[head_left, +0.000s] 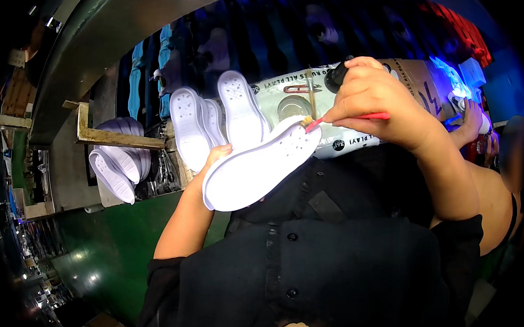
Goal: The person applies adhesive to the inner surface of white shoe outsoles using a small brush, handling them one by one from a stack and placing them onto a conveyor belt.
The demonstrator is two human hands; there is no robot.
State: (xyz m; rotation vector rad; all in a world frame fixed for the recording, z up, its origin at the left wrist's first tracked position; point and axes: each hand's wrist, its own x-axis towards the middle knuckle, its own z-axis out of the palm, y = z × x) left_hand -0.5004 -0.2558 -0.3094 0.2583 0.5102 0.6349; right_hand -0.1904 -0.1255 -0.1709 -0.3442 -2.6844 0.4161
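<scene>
My left hand [214,160] grips a white shoe sole [253,173] by its edge, near the heel end. The sole tilts up to the right, its inner face and small round holes toward me. My right hand [367,95] is closed on a small brush with a red handle [374,116]. Its tan bristles [306,122] meet the rim at the sole's toe end. Behind that toe, a round clear dish [294,106] stands on a pale printed sheet [269,89]. A black rounded object [336,78] sits just behind my right hand; its kind is partly hidden.
More white soles [189,122] and a single sole [241,113] lie on the bench beyond my left hand. A stack of soles [122,151] stands farther left by a worn frame [120,137]. At the right, a co-worker's hand [470,123] is near a white shoe under blue light.
</scene>
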